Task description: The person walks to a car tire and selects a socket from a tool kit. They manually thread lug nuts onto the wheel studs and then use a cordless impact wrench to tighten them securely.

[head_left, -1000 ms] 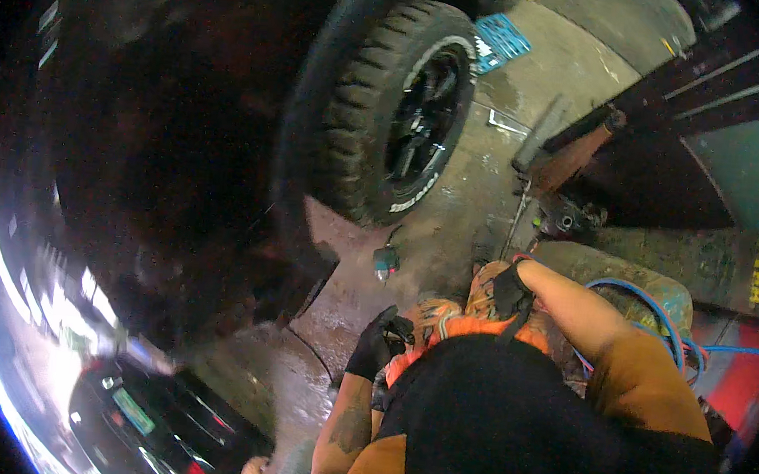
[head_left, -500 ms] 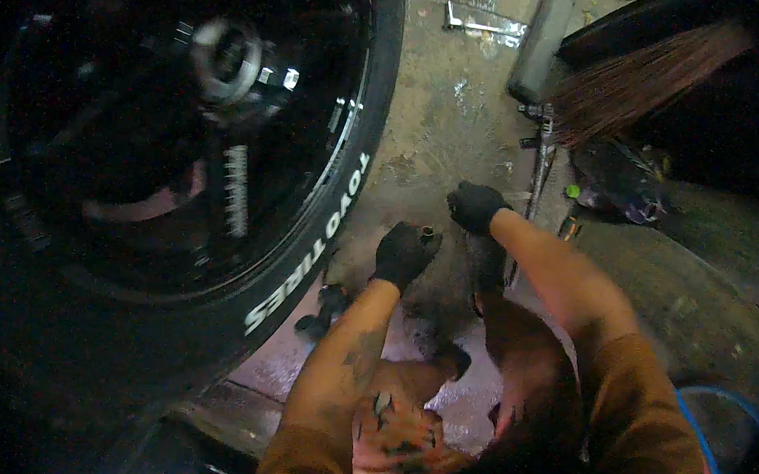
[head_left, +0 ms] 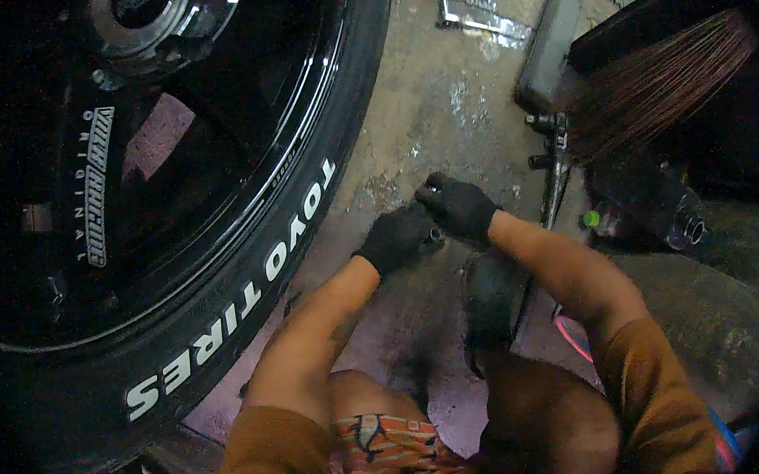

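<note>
Both my hands wear black gloves and are close together beside a large tire (head_left: 309,231) with white lettering and a glossy black wheel rim (head_left: 167,220). My left hand (head_left: 394,238) is closed on a small dark metal socket (head_left: 434,238), its open end facing up. My right hand (head_left: 457,209) sits just above and right of it, fingers pinched on a small shiny metal piece (head_left: 434,189) that is mostly hidden. I cannot tell whether the two pieces touch.
At right lie a grey bar (head_left: 546,45), metal tools (head_left: 549,126), a broom head (head_left: 654,85), a plastic bottle with a green cap (head_left: 649,214) and coloured hoses (head_left: 572,337). A bright metal strip (head_left: 481,20) lies on the wet concrete floor (head_left: 444,91).
My view has dropped down close beside the wheel since a second ago. Since half a second ago, my hands have come nearer each other, my right one shifting left.
</note>
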### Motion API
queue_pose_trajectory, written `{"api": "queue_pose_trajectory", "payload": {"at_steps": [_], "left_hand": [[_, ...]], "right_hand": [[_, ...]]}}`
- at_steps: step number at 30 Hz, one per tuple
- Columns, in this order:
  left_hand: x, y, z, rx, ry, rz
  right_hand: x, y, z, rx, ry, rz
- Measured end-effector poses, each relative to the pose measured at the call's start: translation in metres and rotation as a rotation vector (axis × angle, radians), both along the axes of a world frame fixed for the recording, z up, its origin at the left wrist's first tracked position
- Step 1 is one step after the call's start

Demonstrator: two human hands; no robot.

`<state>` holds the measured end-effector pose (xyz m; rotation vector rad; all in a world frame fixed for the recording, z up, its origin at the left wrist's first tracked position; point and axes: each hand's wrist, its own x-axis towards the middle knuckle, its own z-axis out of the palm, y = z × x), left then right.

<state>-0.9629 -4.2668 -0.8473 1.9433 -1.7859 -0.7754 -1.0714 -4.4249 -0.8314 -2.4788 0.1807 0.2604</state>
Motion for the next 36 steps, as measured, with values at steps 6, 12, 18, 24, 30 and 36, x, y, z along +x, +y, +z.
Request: {"api": "queue_pose_trajectory", "payload": {"at_steps": [6,12,18,24,30,36], "left_hand": [[-0.006,-0.002,0.008,0.005,-0.229,0.023],[-0.006,-0.007,0.012,-0.097,-0.24,0.1],[0.031,-0.028,0.037,0.139,0.096,0.107],[0.022,-0.032,0.163,0.31,0.244,-0.123],[-0.015,0.018,0.272,0.054,0.638,0.583],[0.002,0.013,0.275,-0.178,0.515,0.608]], "right_hand": [[-0.005,-0.003,-0.008,-0.041,0.024,-0.02],[-0.024,-0.005,-0.006,-0.006,-0.023,-0.155],[-0.031,-0.005,0.022,0.01,-0.1,-0.232],[-0.041,0.013,-0.007,0.019,-0.004,-0.471],[-0.018,-0.016,0.07,0.595,-0.102,-0.482],[0.024,-0.024,0.222,0.471,-0.313,0.075]]}}
